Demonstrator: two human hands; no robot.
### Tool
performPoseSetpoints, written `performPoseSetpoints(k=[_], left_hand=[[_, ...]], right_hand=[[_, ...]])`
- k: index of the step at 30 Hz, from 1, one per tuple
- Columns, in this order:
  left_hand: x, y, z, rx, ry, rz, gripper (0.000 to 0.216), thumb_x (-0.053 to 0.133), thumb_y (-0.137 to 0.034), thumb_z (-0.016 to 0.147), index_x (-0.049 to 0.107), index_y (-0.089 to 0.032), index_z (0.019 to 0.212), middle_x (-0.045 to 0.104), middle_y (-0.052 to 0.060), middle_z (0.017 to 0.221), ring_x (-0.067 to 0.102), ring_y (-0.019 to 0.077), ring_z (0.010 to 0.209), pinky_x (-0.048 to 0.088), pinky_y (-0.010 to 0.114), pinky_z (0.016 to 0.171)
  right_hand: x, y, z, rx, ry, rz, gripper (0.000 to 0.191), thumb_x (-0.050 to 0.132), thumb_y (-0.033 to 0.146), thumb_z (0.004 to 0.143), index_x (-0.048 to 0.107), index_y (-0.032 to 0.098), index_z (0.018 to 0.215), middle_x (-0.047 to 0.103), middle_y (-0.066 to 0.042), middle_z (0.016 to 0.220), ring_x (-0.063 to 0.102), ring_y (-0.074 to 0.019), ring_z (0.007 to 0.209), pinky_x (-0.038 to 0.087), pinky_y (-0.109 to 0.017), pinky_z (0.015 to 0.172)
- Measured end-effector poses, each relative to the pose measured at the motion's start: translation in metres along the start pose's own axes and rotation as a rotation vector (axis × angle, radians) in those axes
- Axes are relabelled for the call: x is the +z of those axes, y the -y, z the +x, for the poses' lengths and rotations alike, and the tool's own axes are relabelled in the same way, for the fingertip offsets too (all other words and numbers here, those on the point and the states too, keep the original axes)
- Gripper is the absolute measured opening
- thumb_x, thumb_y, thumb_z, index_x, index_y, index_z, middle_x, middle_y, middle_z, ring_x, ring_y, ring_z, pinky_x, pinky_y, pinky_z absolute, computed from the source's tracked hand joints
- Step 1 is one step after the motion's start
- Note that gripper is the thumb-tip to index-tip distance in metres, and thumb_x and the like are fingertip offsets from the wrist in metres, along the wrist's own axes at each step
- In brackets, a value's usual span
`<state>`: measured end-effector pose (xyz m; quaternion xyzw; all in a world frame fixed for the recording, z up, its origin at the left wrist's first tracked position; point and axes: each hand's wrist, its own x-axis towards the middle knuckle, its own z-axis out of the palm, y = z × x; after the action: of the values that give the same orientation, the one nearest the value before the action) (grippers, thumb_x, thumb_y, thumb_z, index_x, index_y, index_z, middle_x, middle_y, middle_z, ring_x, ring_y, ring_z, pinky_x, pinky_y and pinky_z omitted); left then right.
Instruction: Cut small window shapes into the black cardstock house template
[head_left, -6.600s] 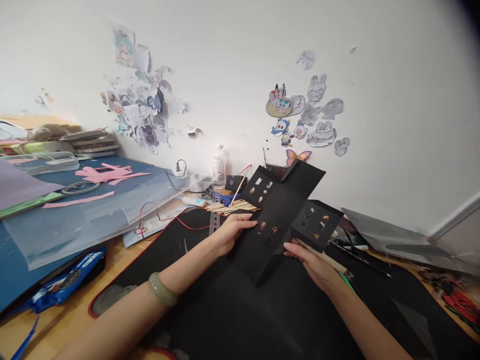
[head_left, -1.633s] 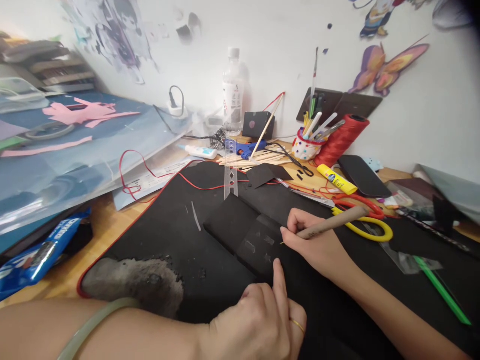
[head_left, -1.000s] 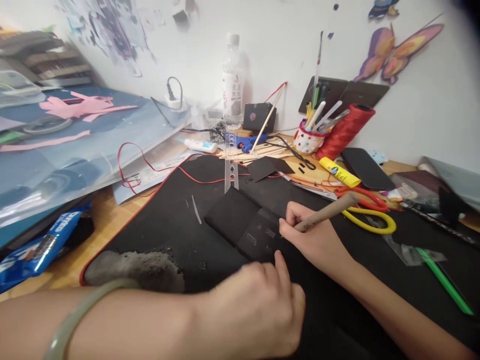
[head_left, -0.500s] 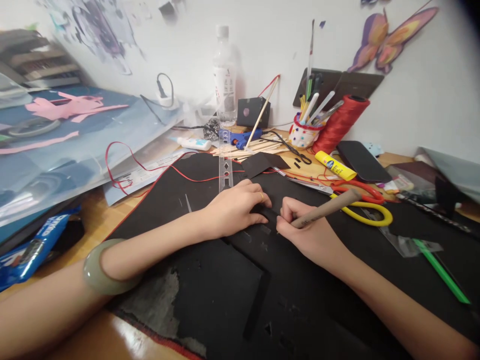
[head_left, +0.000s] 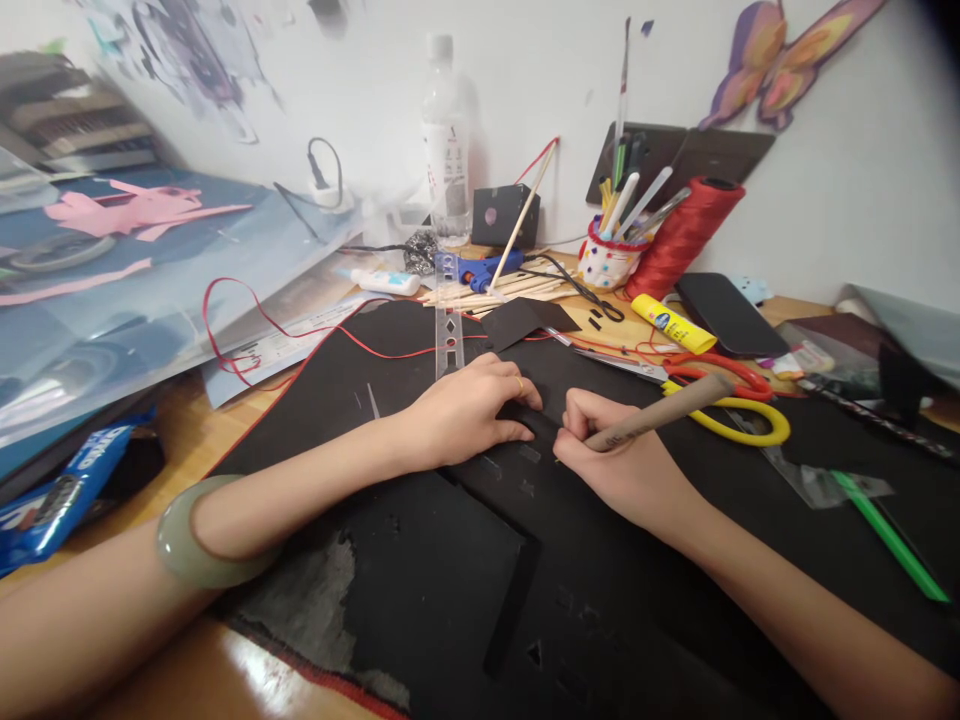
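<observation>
Black card (head_left: 541,508) with small cut-out shapes lies on a black mat (head_left: 322,420). The left hand (head_left: 476,410) rests on the card's far part, fingers bent and loosely spread, thumb set apart. The right hand (head_left: 622,475) pinches a grey-brown pen-like tool (head_left: 654,414), its tip down at the card; whether it touches is too small to tell. To the card's right lie yellow-and-red scissors (head_left: 742,441) and a green strip (head_left: 889,533). Beyond the card are a clear ruler (head_left: 451,350), a yellow glue stick (head_left: 673,323) and, farther off, a red spool (head_left: 688,235). Well left of the card sits a blue wrapper (head_left: 71,490).
</observation>
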<state>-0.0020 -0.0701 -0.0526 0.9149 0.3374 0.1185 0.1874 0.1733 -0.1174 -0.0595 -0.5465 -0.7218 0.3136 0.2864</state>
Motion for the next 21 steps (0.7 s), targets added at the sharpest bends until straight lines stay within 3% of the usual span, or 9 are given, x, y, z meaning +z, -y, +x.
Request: performPoseSetpoints(k=[21], left_hand=[[0.001,0.0009,-0.0004,-0.007,0.008,-0.002,0.023,0.059,-0.028,0.078,0.057,-0.018,0.099,0.054,0.003,0.093,0.044,0.019,0.095,0.04,0.03,0.083]], right_hand=[[0.0,-0.0001,0.0003,-0.011,-0.038,-0.054,0.026,0.045,0.009,0.063,0.023,0.019,0.053,0.03,0.005,0.05,0.027,-0.0077,0.049,0.022,-0.023,0.045]])
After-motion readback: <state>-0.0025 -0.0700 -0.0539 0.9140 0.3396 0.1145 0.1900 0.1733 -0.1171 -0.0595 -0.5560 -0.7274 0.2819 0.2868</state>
